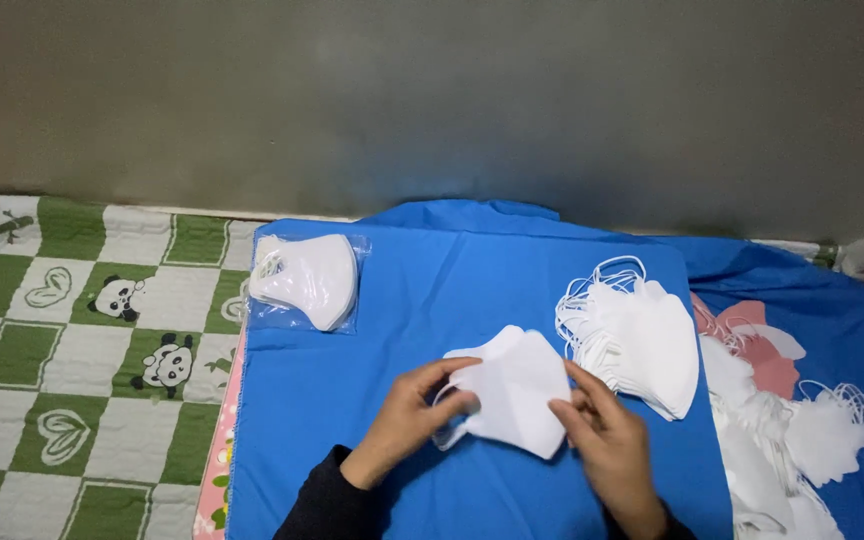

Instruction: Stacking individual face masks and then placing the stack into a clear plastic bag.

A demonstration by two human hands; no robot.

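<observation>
White mask (514,390) lies at lower centre, pinched at its edges by left hand (407,415) and right hand (607,440); bare blue cloth (432,290) spreads above, mask stack (642,340) just right.

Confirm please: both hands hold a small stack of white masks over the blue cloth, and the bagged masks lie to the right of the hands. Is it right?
Not quite. The bagged masks lie to the upper left of the hands, near the cloth's left edge, as the head view shows. The rest holds: the left hand and right hand hold a small stack of white masks over the blue cloth.
</observation>
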